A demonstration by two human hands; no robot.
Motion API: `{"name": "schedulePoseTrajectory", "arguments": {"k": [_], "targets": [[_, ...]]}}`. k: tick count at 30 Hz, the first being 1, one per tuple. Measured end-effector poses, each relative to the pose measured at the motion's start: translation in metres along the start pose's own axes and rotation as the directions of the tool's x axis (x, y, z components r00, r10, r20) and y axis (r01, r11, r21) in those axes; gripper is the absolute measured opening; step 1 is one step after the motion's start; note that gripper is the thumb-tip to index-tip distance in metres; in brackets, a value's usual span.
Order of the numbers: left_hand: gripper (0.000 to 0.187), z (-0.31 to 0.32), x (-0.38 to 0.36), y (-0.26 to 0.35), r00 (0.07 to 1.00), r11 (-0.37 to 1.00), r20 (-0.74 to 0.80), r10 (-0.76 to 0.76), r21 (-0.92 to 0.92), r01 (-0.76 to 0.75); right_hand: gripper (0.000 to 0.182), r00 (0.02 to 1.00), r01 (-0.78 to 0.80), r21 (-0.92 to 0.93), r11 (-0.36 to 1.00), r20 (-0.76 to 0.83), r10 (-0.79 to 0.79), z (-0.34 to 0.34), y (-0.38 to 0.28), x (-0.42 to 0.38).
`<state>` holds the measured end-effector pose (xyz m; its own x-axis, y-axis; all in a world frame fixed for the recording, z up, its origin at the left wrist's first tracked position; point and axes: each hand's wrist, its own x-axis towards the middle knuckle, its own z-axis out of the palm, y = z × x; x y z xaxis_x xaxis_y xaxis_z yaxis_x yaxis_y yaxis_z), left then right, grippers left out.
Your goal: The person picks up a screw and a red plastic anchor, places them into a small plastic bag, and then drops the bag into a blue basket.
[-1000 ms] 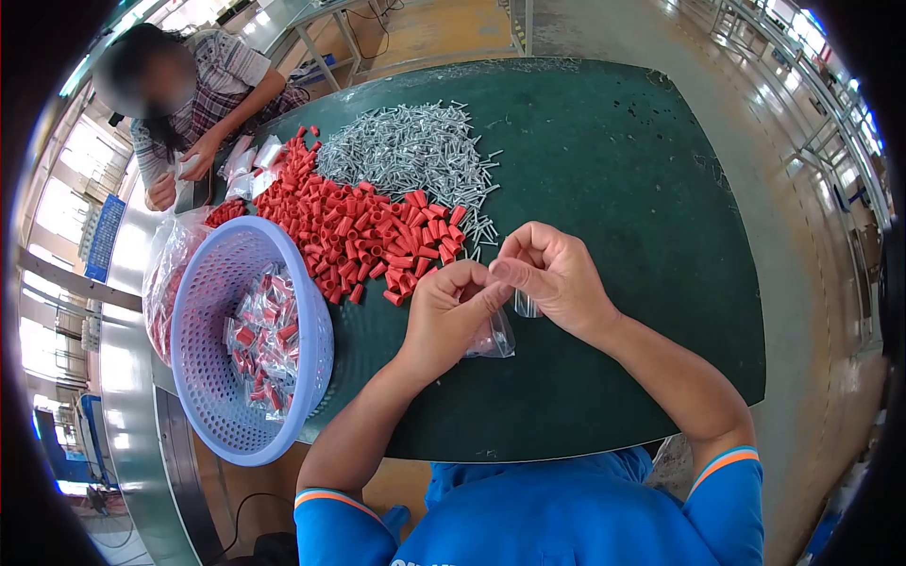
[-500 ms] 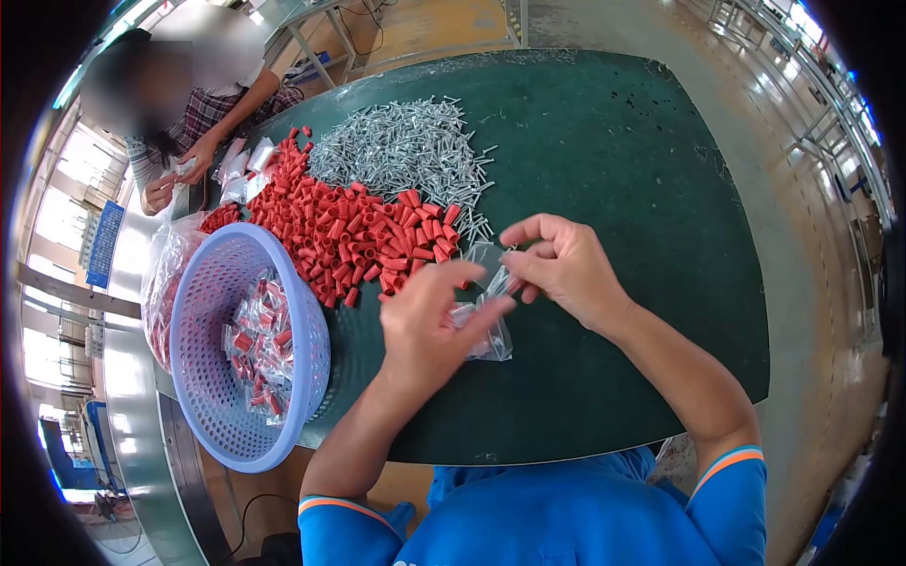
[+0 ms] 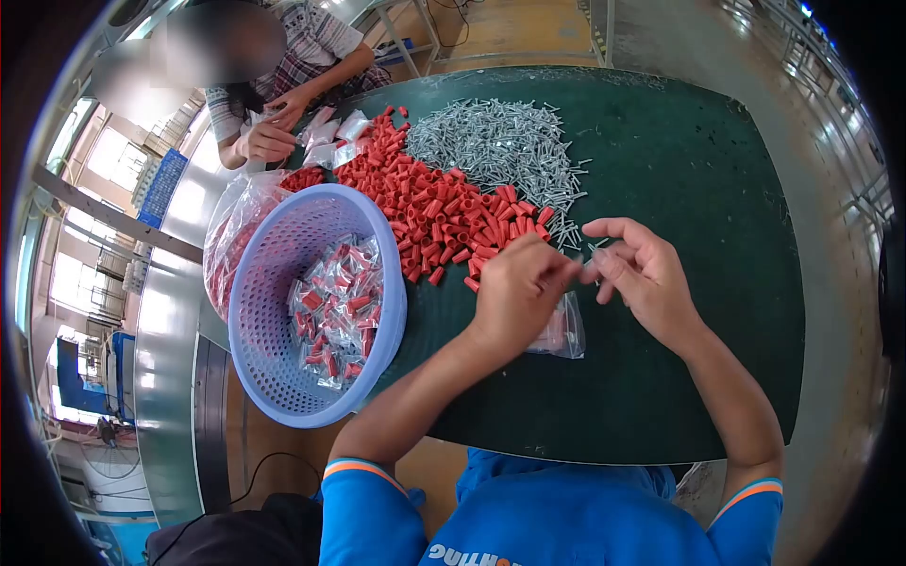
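My left hand point(image 3: 521, 294) has its fingers curled together just above the table, the tips close to those of my right hand. My right hand point(image 3: 649, 279) bends its thumb and fingers into a pinch, with a small metallic glint near the tips. What either hand pinches is too small and blurred to name. A clear plastic bag point(image 3: 569, 332) lies partly under my left hand, pale red showing through it. Behind my hands are a heap of red tapered plastic caps point(image 3: 439, 219) and a heap of silver screws point(image 3: 500, 141).
A lilac perforated basket point(image 3: 394, 283) at the left holds small clear bags point(image 3: 342, 307) with red caps inside. Behind it stands a large clear bag point(image 3: 226, 241). Across the dark green table point(image 3: 698, 170), a co-worker's hands point(image 3: 269, 141) are near small white packets point(image 3: 323, 137).
The view has shifted, so table and basket appear farther right. My left hand's spread fingers have curled in. The small clear bag seen at my right fingertips is no longer distinct.
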<state>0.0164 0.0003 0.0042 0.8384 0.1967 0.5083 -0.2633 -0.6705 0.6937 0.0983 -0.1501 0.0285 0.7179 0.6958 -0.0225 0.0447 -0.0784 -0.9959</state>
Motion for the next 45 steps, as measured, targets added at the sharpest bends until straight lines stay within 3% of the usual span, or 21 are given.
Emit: {"name": "schedulePoseTrajectory", "arguments": {"k": [2,3,6,9,11,19,22,24,25,27,29,30,32,34,37,39,40,42,43,45], "targets": [[0.010,0.002,0.005,-0.005,0.993,0.979,-0.018,-0.121,-0.167,0.116,0.023,0.996,0.086,0.053,0.995,-0.013,-0.085,0.001,0.004,0.002],[0.010,0.001,0.008,-0.007,0.993,0.982,-0.025,-0.119,-0.153,0.114,0.023,0.996,0.080,0.039,0.996,-0.034,-0.079,0.001,0.005,0.004],[0.011,0.007,0.008,-0.011,0.990,0.957,-0.033,-0.138,-0.263,0.125,0.021,0.999,-0.027,0.035,0.999,0.037,0.025,-0.003,0.007,0.007],[0.014,0.009,0.004,-0.016,0.991,0.966,-0.031,-0.129,-0.232,0.118,0.019,0.995,-0.098,0.194,0.976,0.052,0.089,-0.005,0.013,0.006],[0.017,0.006,0.007,-0.010,0.989,0.989,-0.035,0.144,-0.035,-0.145,0.022,0.985,-0.143,0.187,0.972,0.127,0.120,-0.006,0.017,0.008],[0.020,0.009,0.005,-0.015,0.926,0.926,-0.043,0.375,0.065,-0.372,0.016,0.977,-0.187,0.157,0.970,0.130,0.167,-0.006,0.020,0.010],[0.019,0.008,0.005,-0.009,0.958,0.957,-0.019,0.286,0.058,-0.285,0.015,0.986,-0.155,0.129,0.980,0.086,0.144,-0.008,0.022,0.010],[0.014,0.010,0.003,-0.009,0.990,0.990,-0.031,0.139,-0.029,-0.140,0.015,0.993,-0.117,0.094,0.989,0.037,0.114,-0.007,0.022,0.009],[0.014,0.010,0.001,-0.009,0.990,0.990,-0.031,0.139,-0.031,-0.140,0.015,0.998,-0.066,0.009,0.998,0.007,0.066,-0.006,0.023,0.008],[0.010,0.009,-0.003,-0.011,0.994,0.988,0.044,-0.100,-0.110,0.104,0.015,1.000,-0.017,-0.077,0.997,-0.019,0.016,-0.003,0.026,0.007],[0.009,0.009,-0.006,-0.016,0.980,0.961,0.090,-0.177,-0.200,0.192,0.013,0.978,0.179,-0.217,0.960,-0.068,-0.198,-0.001,0.032,0.007],[0.008,0.009,-0.007,-0.017,0.958,0.917,0.142,-0.248,-0.284,0.280,0.013,0.978,0.178,-0.218,0.960,-0.068,-0.196,0.000,0.033,0.007],[0.006,0.009,-0.007,-0.016,0.957,0.903,0.115,-0.265,-0.318,0.288,0.011,0.942,0.302,-0.312,0.901,-0.047,-0.332,0.002,0.034,0.008],[0.006,0.010,-0.007,-0.014,0.955,0.889,0.086,-0.283,-0.349,0.295,0.011,0.946,0.295,-0.359,0.886,-0.024,-0.325,0.005,0.029,0.006],[0.010,0.010,-0.006,-0.008,0.983,0.948,-0.017,-0.184,-0.267,0.172,0.011,0.960,0.260,-0.384,0.886,0.007,-0.278,0.009,0.025,0.004],[0.015,0.009,-0.006,-0.004,0.998,1.000,-0.052,0.022,0.001,-0.022,0.010,0.925,0.330,-0.574,0.749,0.041,-0.377,0.011,0.026,0.003],[0.015,0.011,-0.006,-0.004,0.998,1.000,-0.052,0.020,0.001,-0.020,0.010,0.926,0.330,-0.573,0.750,0.042,-0.375,0.011,0.025,0.002],[0.016,0.015,-0.004,-0.008,0.961,0.963,-0.125,0.246,0.147,-0.228,0.009,0.937,0.309,-0.621,0.720,0.069,-0.342,0.009,0.020,0.001],[0.016,0.014,-0.004,-0.008,0.960,0.962,-0.124,0.250,0.148,-0.231,0.009,0.936,0.310,-0.621,0.720,0.067,-0.345,0.006,0.016,0.001],[0.017,0.012,-0.003,-0.008,0.981,0.979,-0.096,0.167,0.131,-0.154,0.010,0.997,0.052,-0.230,0.972,0.065,-0.038,-0.001,0.011,0.002]]}}
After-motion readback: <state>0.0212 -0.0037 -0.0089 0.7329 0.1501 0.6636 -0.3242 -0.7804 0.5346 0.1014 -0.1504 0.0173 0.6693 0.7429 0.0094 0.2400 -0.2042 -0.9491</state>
